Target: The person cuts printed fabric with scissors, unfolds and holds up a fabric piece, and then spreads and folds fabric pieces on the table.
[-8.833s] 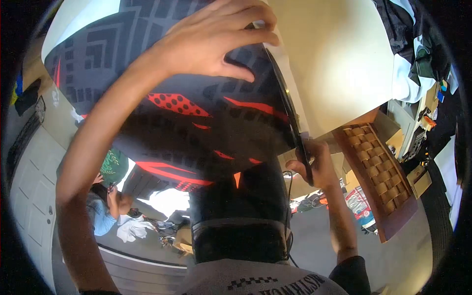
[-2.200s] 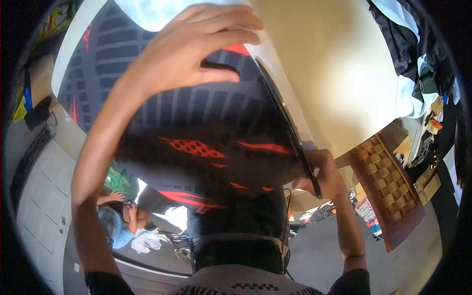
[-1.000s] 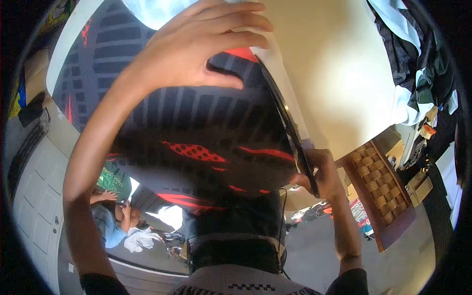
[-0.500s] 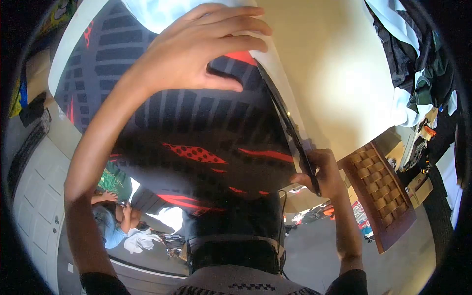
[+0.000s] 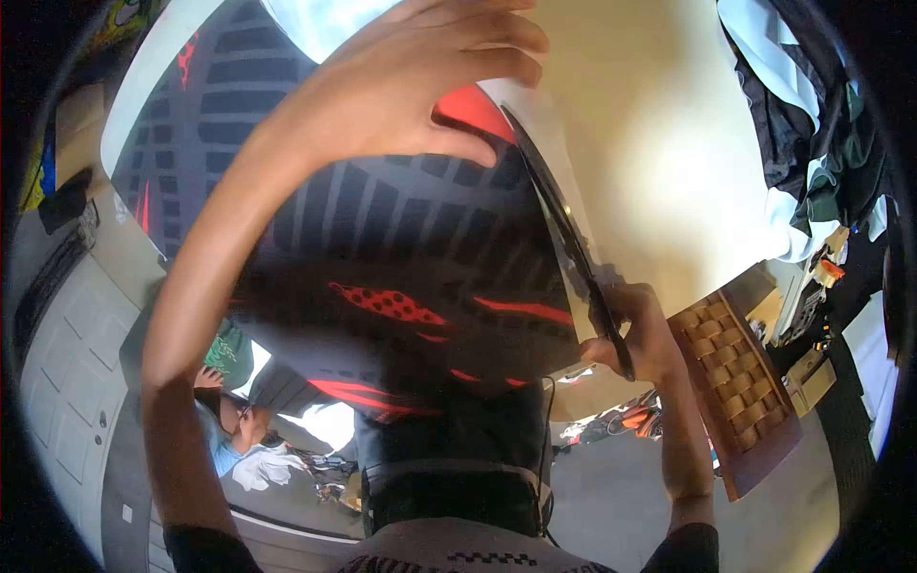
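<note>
A large printed fabric (image 5: 382, 215), dark grey and black with red patches, spreads in front of me over the table. My left hand (image 5: 430, 81) lies flat near its upper right edge, fingers stretched out and thumb apart. In my right hand (image 5: 638, 334) is a pair of long black scissors (image 5: 570, 229), gripped at the handle end. Their tips point away from me and meet the fabric's edge by a red patch (image 5: 475, 110), just below my left fingers. Whether the blades are parted is hard to see.
The pale table (image 5: 659, 143) extends to the right, with black and white cloth (image 5: 793, 115) piled at its far side. A woven-backed wooden chair (image 5: 735, 382) stands at the right. Another person (image 5: 229, 420) sits at the lower left, near a white door (image 5: 67, 353).
My left hand has slid a little up and to the right. The scissors and my right hand have shifted slightly right in view, still along the fabric's edge.
</note>
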Available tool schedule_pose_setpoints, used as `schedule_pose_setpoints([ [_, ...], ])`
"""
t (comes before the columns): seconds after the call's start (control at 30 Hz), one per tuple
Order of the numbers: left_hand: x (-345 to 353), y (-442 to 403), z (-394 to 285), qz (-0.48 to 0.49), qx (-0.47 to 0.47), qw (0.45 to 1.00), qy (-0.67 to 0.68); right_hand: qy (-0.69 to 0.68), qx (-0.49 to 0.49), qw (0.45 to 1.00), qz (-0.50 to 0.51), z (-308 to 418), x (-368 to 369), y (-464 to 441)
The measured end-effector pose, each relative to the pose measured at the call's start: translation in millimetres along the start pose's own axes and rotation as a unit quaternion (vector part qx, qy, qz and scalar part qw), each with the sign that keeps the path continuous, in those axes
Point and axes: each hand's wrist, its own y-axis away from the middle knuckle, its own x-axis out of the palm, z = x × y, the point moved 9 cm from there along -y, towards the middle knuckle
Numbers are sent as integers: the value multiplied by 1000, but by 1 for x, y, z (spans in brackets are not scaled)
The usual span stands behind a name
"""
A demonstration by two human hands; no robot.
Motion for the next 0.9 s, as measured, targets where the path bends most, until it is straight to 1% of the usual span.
schedule_pose_setpoints([
  [0.07, 0, -1, 1, -10, 42, 999, 15, 0, -24, 1000, -4, 9, -1, -5],
  [0.27, 1, 0, 1, 12, 15, 999, 30, 20, -39, 999, -2, 15, -1, -3],
  [0.4, 3, 3, 0, -8, 24, 999, 20, 25, -15, 1000, -4, 7, 4, 1],
  [0.6, 4, 2, 0, -4, 17, 1000, 19, 13, 17, 1000, -13, -2, 7, -3],
  [0.77, 4, 3, 2, -11, 18, 1000, 22, -2, 17, 999, -29, -4, 8, -2],
  [0.9, 10, 6, 7, -18, 5, 999, 39, 21, -15, 999, -27, 0, 8, -1],
])
